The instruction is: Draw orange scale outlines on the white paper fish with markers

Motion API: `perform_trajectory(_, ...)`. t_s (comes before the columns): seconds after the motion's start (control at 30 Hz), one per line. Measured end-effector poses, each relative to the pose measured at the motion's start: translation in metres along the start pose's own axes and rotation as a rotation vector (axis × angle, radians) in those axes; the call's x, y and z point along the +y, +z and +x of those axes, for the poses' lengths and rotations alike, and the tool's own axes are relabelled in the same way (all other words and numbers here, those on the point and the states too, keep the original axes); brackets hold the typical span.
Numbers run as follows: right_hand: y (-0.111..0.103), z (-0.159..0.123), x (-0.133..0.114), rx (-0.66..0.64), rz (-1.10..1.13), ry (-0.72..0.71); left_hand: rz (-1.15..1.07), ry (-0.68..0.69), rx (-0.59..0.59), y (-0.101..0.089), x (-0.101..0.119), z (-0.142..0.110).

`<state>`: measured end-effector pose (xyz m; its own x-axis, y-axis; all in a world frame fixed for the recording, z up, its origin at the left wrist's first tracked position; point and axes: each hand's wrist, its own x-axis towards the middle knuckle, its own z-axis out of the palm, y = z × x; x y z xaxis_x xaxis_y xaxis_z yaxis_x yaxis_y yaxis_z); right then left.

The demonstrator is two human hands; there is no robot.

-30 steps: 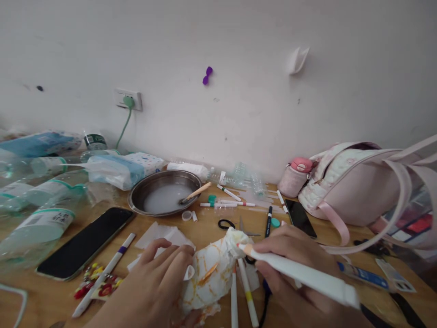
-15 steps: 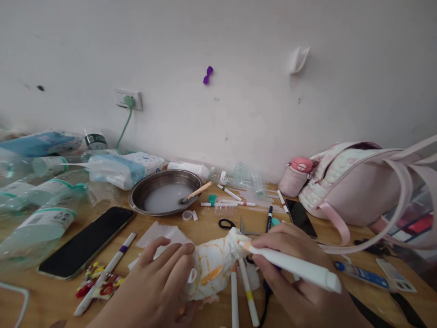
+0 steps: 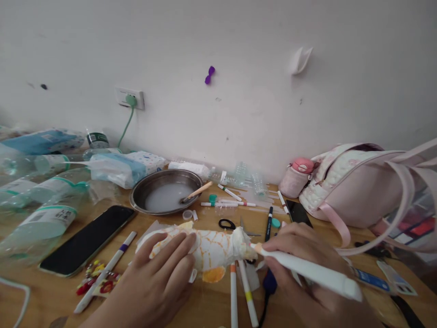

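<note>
My left hand (image 3: 155,278) lies over the left part of a white paper-covered bottle shape (image 3: 208,248) with orange lines drawn on it, fingers curled round it. It lies on its side on the wooden table (image 3: 51,296). My right hand (image 3: 300,269) grips a thick white marker (image 3: 310,271), whose orange tip touches the narrow neck end of the shape. Under them lie loose markers (image 3: 241,287).
A steel bowl (image 3: 165,195) of cloudy liquid with a brush stands behind. A black phone (image 3: 88,239) and plastic bottles (image 3: 41,218) lie left. Scissors (image 3: 228,224), pens and a second phone (image 3: 298,212) lie in the middle. A pink bag (image 3: 362,182) and a pink flask (image 3: 295,175) are right.
The paper-covered shape has been turned and laid flat lengthwise, showing more orange lines. My right hand and the marker slid slightly right and down; my left hand shifted with the shape.
</note>
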<state>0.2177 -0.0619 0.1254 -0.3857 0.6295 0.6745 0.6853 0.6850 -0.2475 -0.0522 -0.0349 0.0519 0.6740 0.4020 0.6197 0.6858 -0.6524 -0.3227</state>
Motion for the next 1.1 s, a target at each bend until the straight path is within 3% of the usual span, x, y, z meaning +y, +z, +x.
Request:
perform_trajectory(0.2, -0.005, -0.002, 0.000, 0.006, 0.074, 0.076, -0.140, -0.085, 0.146, 0.014, -0.006, -0.008)
perform_trajectory(0.4, -0.005, -0.005, 0.002, -0.159, 0.245, 0.183, -0.126, 0.024, 0.200, 0.016, -0.013, -0.011)
perform_trajectory(0.53, -0.009, -0.002, 0.000, -0.109, 0.274, 0.185, -0.100, 0.041, 0.220, 0.011, -0.013, -0.007)
perform_trajectory(0.63, -0.005, -0.001, -0.003, -0.156, 0.331, 0.156, -0.084, 0.065, 0.236, 0.010, -0.012, -0.005)
perform_trajectory(0.73, -0.004, -0.002, -0.004, -0.203, 0.289, 0.129, -0.096, 0.063, 0.251, 0.012, -0.011, -0.005)
perform_trajectory(0.9, -0.007, -0.001, -0.004, -0.133, 0.255, 0.127, -0.111, 0.045, 0.262, 0.015, -0.012, -0.009)
perform_trajectory(1.1, -0.007, 0.000, -0.006, -0.152, 0.222, 0.096, -0.030, 0.033, 0.265, 0.013, -0.010, -0.013)
